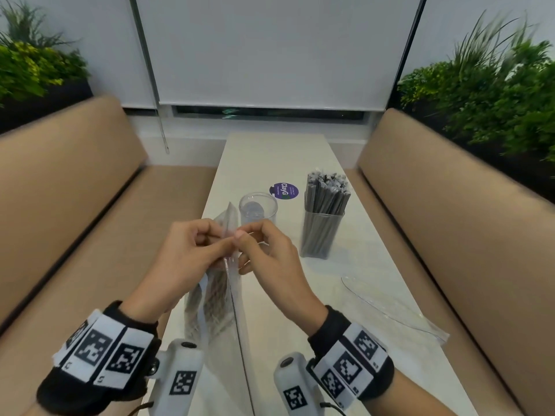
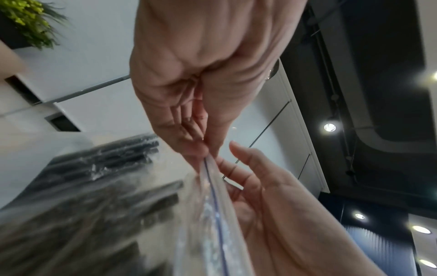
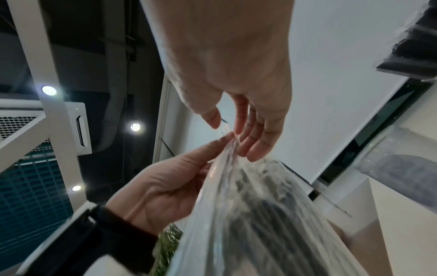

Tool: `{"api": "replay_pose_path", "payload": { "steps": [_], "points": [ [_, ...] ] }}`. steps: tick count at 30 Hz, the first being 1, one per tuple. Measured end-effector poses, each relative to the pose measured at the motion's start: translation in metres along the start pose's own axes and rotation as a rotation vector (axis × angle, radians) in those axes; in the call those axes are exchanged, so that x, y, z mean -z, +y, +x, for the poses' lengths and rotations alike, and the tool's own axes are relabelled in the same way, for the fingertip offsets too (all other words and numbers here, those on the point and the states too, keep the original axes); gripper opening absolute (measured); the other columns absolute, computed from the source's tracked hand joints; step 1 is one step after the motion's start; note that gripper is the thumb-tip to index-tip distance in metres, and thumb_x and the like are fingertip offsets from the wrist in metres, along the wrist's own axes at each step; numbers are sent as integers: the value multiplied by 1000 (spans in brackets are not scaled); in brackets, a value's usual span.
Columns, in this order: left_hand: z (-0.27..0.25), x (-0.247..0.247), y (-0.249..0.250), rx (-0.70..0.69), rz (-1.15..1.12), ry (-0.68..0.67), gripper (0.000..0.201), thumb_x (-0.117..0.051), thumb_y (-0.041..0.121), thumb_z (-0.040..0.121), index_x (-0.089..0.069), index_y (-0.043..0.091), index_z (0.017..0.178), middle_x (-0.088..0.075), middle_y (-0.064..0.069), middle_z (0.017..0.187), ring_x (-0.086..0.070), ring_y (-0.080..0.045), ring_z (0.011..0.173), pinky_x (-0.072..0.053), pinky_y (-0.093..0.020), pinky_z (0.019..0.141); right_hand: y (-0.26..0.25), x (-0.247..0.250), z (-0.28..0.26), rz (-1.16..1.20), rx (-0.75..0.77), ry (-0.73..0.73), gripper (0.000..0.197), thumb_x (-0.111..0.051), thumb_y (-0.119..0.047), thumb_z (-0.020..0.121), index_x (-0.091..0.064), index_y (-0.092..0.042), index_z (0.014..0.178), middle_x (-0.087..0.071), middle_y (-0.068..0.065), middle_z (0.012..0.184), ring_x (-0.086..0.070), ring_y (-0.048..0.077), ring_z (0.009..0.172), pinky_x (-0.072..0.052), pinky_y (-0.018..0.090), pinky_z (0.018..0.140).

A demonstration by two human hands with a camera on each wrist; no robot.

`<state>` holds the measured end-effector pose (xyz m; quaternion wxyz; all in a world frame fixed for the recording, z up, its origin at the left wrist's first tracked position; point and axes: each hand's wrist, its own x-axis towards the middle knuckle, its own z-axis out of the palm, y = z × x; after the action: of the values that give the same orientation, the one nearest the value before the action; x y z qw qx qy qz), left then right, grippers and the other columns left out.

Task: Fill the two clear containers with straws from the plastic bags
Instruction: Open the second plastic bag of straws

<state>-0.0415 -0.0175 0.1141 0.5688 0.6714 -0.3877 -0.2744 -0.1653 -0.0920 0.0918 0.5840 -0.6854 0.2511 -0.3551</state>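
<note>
A clear zip bag (image 1: 223,298) of dark straws (image 2: 99,186) stands upright over the near end of the white table (image 1: 270,157). My left hand (image 1: 214,237) pinches the bag's top seal from the left, and my right hand (image 1: 247,234) pinches it from the right, thumb tips almost touching. In the left wrist view the left fingers (image 2: 201,143) clamp the blue zip line. In the right wrist view the right fingertips (image 3: 238,128) nip the bag's (image 3: 248,205) top edge. An empty clear container (image 1: 257,207) stands just beyond the hands. A second clear container (image 1: 326,223), to its right, is packed with grey straws.
An empty flat plastic bag (image 1: 393,310) lies on the table at the right. A round purple sticker (image 1: 283,191) sits behind the empty container. Tan bench seats (image 1: 450,205) flank the narrow table, with plants behind them.
</note>
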Motion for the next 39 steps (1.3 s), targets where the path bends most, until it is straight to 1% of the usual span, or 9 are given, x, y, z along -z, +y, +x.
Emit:
{"api": "replay_pose_path", "payload": {
  "steps": [5,9,13,17,21,27,31,34,39],
  "points": [
    [2,-7,-4,10,7,56,23,-73,3,80,-58,7,63,-52,-16,58,-49,-13,45,-43,-15,41,-2,-2,7,39,-60,-28,16,-64,-20,91,-64,-5,95,-66,4,78,-65,15,67,-60,40,70],
    [3,-2,-5,62,-22,-79,7,-73,-8,77,-68,-4,80,-69,-13,61,-63,-8,49,-50,-13,48,2,2,10,7,-53,5,8,-65,-12,89,-63,-5,88,-63,1,71,-64,17,63,-59,40,65],
    [2,5,-4,69,-2,-110,11,-77,0,75,-74,2,85,-75,-11,69,-66,-13,60,-55,-15,57,6,7,13,-10,-34,5,9,-68,-11,88,-65,-8,79,-66,6,68,-66,23,61,-61,42,66],
    [-2,4,-6,-58,116,-17,14,-81,12,74,-74,14,86,-77,-5,79,-73,-19,75,-58,-30,71,8,11,17,-29,-52,27,19,-71,-17,87,-64,-1,80,-66,7,61,-63,14,54,-55,29,59],
    [-6,6,1,-80,151,-23,14,-84,17,70,-74,17,80,-76,-4,76,-74,-23,77,-60,-43,80,6,13,19,80,-104,-69,15,-66,-10,92,-65,1,82,-68,1,60,-64,13,54,-58,31,60],
    [-10,8,5,-89,177,28,18,-86,24,69,-73,14,75,-76,-8,72,-74,-28,72,-60,-48,78,-4,16,18,67,-113,-174,16,-56,-3,96,-68,4,88,-67,9,67,-66,15,60,-61,30,68],
    [-10,8,4,-55,170,50,12,-80,19,76,-73,9,75,-76,-10,67,-75,-25,65,-61,-47,75,-9,14,19,-15,-122,-175,18,-57,-2,95,-69,10,91,-68,16,70,-68,22,62,-62,35,70],
    [-11,5,3,-90,258,85,9,-76,13,80,-73,10,72,-75,-6,63,-74,-18,60,-62,-40,69,-13,9,18,-187,-86,-145,17,-58,-3,92,-71,1,80,-70,15,67,-70,22,60,-63,38,70],
    [-17,-1,3,-157,432,150,13,-68,11,78,-69,15,66,-71,0,57,-68,-14,55,-58,-35,61,-25,2,11,-567,57,-115,20,-56,-9,88,-66,-11,71,-72,9,60,-64,7,50,-54,21,61]
  ]
}}
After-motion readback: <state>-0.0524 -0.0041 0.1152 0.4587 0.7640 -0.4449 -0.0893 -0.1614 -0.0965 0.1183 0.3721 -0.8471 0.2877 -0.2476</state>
